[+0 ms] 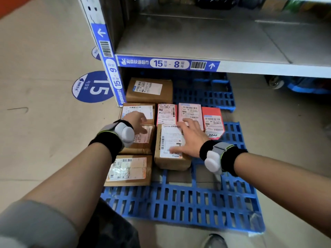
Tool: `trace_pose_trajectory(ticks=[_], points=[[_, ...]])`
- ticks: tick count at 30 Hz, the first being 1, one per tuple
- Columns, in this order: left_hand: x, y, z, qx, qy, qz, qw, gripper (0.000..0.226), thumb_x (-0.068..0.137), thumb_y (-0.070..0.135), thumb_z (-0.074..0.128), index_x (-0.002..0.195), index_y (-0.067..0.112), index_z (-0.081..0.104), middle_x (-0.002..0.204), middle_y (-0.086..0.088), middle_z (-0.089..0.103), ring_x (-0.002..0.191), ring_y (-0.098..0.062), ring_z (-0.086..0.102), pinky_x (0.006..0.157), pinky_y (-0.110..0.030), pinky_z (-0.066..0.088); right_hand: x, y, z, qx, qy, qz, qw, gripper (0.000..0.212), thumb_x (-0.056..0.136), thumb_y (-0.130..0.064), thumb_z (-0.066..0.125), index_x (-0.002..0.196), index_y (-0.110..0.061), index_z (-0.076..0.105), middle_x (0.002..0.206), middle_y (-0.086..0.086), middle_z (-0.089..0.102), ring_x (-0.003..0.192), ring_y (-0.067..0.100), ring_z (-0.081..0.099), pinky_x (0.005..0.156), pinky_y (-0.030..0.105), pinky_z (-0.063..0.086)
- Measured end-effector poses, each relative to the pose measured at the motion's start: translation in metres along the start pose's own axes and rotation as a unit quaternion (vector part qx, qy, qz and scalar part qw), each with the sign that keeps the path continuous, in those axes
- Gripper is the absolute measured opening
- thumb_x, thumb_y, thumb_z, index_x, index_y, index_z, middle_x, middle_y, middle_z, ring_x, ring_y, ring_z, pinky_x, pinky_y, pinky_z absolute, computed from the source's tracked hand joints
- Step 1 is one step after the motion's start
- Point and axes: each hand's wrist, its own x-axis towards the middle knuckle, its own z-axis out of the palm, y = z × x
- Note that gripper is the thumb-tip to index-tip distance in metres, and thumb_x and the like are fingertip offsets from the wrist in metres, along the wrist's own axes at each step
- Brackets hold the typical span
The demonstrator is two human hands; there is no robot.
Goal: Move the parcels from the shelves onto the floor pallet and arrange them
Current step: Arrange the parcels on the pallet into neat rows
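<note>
- The shelf (206, 40) fills the far right; its lowest board is bare and a blue label strip reads 15 - 8.
- A blue pallet (188, 203) lies on the floor (44, 122) below it, near half bare, with a second pallet (204, 97) just beyond.
- Parcels sit packed on the pallet's far left: a brown box (149, 90) farthest, a brown column down the left ending in the near box (129, 170), and a middle box (171, 145).
- Two pink parcels (166, 113) and a red parcel (213, 122) line up to the right.
- The left hand (137, 121) rests, fingers loosely curled, on the left column, holding nothing.
- The right hand (190, 138) lies flat with fingers spread on the middle box's label.
</note>
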Motion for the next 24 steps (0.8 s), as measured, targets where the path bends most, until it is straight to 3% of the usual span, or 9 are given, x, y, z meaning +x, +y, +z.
trace_pose_trajectory(ticks=[3,5,8,11,15,19,21,24], points=[[0.000,-0.022,0.005,0.062,-0.003,-0.111,0.992,0.086,0.061,0.055,0.083,0.128,0.014,0.049,0.127,-0.012,0.053,0.117,-0.032,0.051,0.092,-0.040,0.045,-0.006,-0.003,0.006,-0.092,-0.086,-0.076,0.989,0.134,0.053,-0.089,0.061,0.155,-0.029,-0.001,0.163,0.002,-0.003,0.150,0.031,-0.004,0.111,0.062,0.026],[-0.004,-0.036,0.013,0.029,-0.057,-0.111,0.992,0.079,0.058,0.055,0.085,0.122,0.019,0.054,0.123,-0.001,0.059,0.110,-0.024,0.055,0.091,-0.034,0.045,-0.005,-0.005,0.013,-0.099,-0.100,-0.076,0.987,0.137,0.054,-0.085,0.066,0.154,-0.029,-0.008,0.164,0.003,-0.009,0.150,0.032,-0.012,0.116,0.061,0.018],[-0.010,-0.042,0.019,-0.016,-0.062,-0.132,0.989,0.069,0.066,0.040,0.086,0.120,0.018,0.050,0.115,0.003,0.054,0.103,-0.020,0.053,0.086,-0.029,0.040,-0.001,-0.007,0.018,-0.070,-0.081,-0.064,0.992,0.136,0.055,-0.083,0.068,0.155,-0.026,-0.006,0.163,0.002,-0.005,0.150,0.030,-0.011,0.117,0.061,0.020],[-0.012,-0.035,0.019,0.032,-0.046,-0.172,0.984,0.097,0.068,0.054,0.079,0.137,0.004,0.033,0.134,-0.010,0.048,0.122,-0.027,0.050,0.094,-0.033,0.040,0.000,-0.009,0.023,-0.055,-0.068,-0.053,0.995,0.135,0.056,-0.082,0.068,0.155,-0.025,-0.004,0.163,0.002,-0.005,0.150,0.029,-0.012,0.117,0.061,0.020],[-0.008,-0.043,0.023,0.015,-0.045,-0.182,0.982,0.101,0.064,0.052,0.083,0.137,0.005,0.031,0.137,-0.012,0.045,0.126,-0.028,0.048,0.090,-0.033,0.039,0.000,-0.014,0.026,-0.062,-0.069,-0.053,0.994,0.134,0.056,-0.083,0.066,0.155,-0.027,-0.004,0.163,0.002,-0.008,0.149,0.029,-0.016,0.115,0.060,0.018],[-0.010,-0.041,0.020,-0.003,-0.049,-0.194,0.980,0.113,0.070,0.059,0.075,0.148,0.003,0.017,0.149,-0.016,0.033,0.136,-0.031,0.039,0.108,-0.037,0.035,0.005,-0.017,0.017,-0.046,-0.049,-0.046,0.997,0.119,0.064,-0.093,0.043,0.155,-0.029,0.001,0.164,0.001,0.000,0.151,0.029,-0.005,0.115,0.064,0.019],[-0.007,-0.043,0.018,-0.052,-0.020,-0.207,0.977,0.100,0.076,0.057,0.071,0.144,0.004,0.022,0.145,-0.016,0.038,0.129,-0.032,0.046,0.102,-0.036,0.039,0.012,-0.015,0.006,-0.025,0.003,-0.027,0.999,0.100,0.076,-0.086,0.034,0.154,-0.028,0.010,0.162,0.004,0.012,0.150,0.029,0.008,0.114,0.062,0.026],[-0.001,-0.051,0.015,-0.120,0.032,-0.234,0.964,0.082,0.081,0.052,0.069,0.134,-0.002,0.037,0.135,-0.018,0.052,0.119,-0.033,0.055,0.088,-0.035,0.042,0.027,0.002,-0.012,0.008,0.073,0.043,0.996,0.081,0.089,-0.072,0.035,0.150,-0.021,0.025,0.154,0.010,0.030,0.141,0.030,0.029,0.107,0.055,0.039]])
